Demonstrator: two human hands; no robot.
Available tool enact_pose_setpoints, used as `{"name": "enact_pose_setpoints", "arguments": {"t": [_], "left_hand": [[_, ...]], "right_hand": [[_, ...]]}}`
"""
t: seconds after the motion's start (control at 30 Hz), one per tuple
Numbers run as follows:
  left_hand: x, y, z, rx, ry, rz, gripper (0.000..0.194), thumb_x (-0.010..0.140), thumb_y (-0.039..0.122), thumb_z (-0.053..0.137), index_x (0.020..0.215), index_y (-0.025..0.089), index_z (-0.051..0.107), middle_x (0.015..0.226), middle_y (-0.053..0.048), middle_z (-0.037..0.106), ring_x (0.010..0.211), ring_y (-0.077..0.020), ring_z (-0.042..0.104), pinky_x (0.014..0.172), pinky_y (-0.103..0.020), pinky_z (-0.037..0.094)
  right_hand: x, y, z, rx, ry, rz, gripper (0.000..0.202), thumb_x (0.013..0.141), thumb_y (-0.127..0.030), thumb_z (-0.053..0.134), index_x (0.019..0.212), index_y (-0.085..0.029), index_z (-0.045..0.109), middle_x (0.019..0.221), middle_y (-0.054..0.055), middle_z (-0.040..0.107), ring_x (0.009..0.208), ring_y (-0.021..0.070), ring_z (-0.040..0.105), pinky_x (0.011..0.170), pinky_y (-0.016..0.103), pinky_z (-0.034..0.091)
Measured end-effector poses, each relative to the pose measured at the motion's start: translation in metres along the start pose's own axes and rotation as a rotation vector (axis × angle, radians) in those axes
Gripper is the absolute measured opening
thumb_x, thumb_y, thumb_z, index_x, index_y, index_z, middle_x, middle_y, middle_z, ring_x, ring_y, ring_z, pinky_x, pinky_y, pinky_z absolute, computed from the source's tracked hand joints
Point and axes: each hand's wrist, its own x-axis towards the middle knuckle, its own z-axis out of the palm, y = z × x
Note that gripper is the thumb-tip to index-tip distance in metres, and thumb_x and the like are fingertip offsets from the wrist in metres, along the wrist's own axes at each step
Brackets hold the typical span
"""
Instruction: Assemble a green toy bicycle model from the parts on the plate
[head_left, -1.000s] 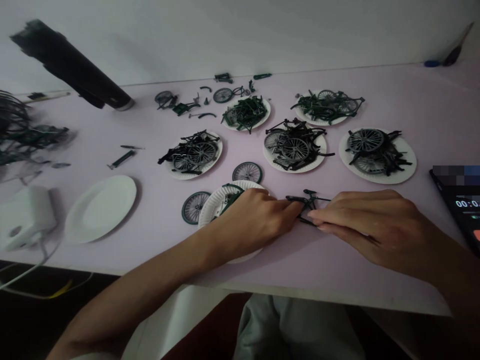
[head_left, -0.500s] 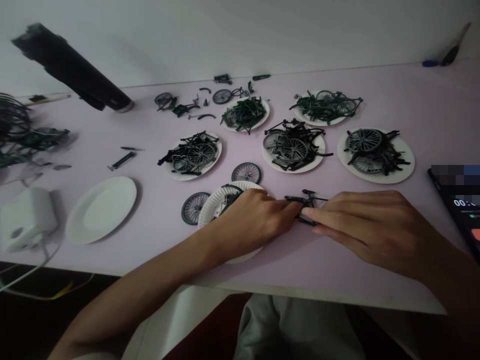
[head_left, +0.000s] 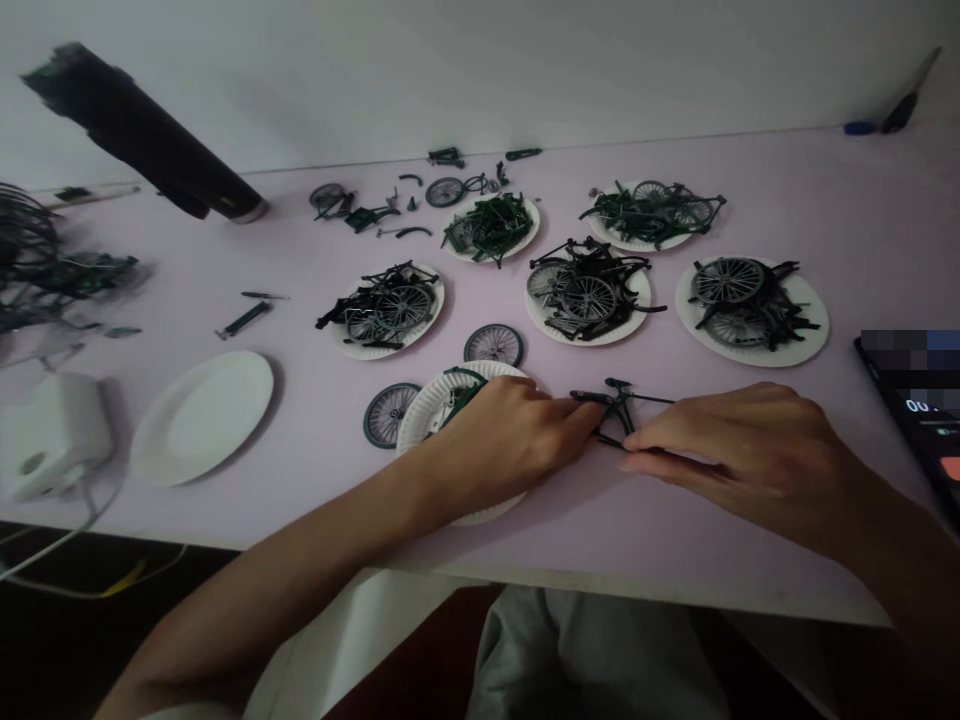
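Note:
Between my hands is a small dark green model bicycle frame [head_left: 619,408], just above or on the table. My left hand [head_left: 525,428] pinches its left end, with the fingertips partly hidden. At its lower right, the closed fingers of my right hand [head_left: 739,455] grip the frame. A thin rod runs from the frame toward my right hand. Under my left wrist lies a white paper plate [head_left: 420,410] with green parts, mostly covered by my arm. Two loose spoked wheels lie by it: one wheel [head_left: 493,346] behind, another wheel [head_left: 389,415] at its left.
Paper plates heaped with dark bicycle parts stand behind my hands, including one plate [head_left: 806,340] at right. A bare plate [head_left: 202,420], a white adapter [head_left: 56,435] and a black cylinder [head_left: 157,140] are at left. A phone [head_left: 919,420] lies at the right edge.
My right hand has shifted slightly right and its fingers have moved down the frame, leaving more of the frame and the thin rod showing. My left hand stays in place.

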Motion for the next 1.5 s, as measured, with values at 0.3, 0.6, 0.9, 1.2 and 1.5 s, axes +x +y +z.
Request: {"name": "enact_pose_setpoints", "arguments": {"t": [0.3,0.6,0.9,1.2,1.5], "left_hand": [[0.0004,-0.0007,-0.0010,0.037,0.028,0.031,0.023,0.099,0.008,0.042,0.080,0.016,0.052,0.064,0.002,0.055,0.049,-0.0129,0.044,0.051,-0.030,0.027],[0.0005,-0.0003,-0.0010,0.009,0.003,-0.001,0.021,0.101,0.013,0.042,0.085,0.016,0.055,0.061,0.004,0.051,0.047,-0.0131,0.041,0.050,-0.031,0.028],[-0.0006,-0.0005,-0.0010,0.029,0.020,0.021,0.024,0.100,0.009,0.040,0.082,0.015,0.054,0.062,0.003,0.051,0.047,-0.0131,0.041,0.050,-0.031,0.027],[-0.0004,-0.0010,0.0003,0.021,0.022,0.020,0.022,0.100,0.011,0.044,0.080,0.016,0.053,0.063,0.003,0.052,0.048,-0.0123,0.041,0.051,-0.030,0.028],[0.0000,-0.0004,-0.0009,0.014,0.014,0.002,0.019,0.099,0.013,0.044,0.083,0.017,0.053,0.062,0.004,0.050,0.048,-0.0129,0.041,0.051,-0.031,0.028]], "right_hand": [[-0.0054,0.0051,-0.0007,0.156,-0.106,-0.004,0.046,0.094,-0.003,0.049,0.138,-0.013,0.058,0.122,0.008,0.074,0.107,0.0174,0.072,0.090,0.025,0.057],[-0.0016,0.0039,0.0018,0.078,-0.019,0.082,0.022,0.099,-0.025,0.055,0.094,-0.017,0.075,0.087,0.004,0.080,0.069,0.0171,0.073,0.060,0.025,0.054],[-0.0028,0.0058,0.0018,0.037,-0.024,-0.039,0.034,0.097,-0.018,0.058,0.131,-0.013,0.062,0.096,0.005,0.079,0.079,0.0172,0.074,0.075,0.027,0.057],[-0.0070,0.0074,-0.0017,0.204,-0.146,0.035,0.046,0.095,-0.004,0.048,0.139,-0.016,0.057,0.125,0.004,0.073,0.110,0.0153,0.071,0.093,0.022,0.056],[0.0002,0.0026,0.0018,0.038,-0.030,0.049,0.023,0.100,-0.027,0.054,0.088,-0.018,0.072,0.081,0.003,0.077,0.065,0.0177,0.071,0.060,0.029,0.052]]}}
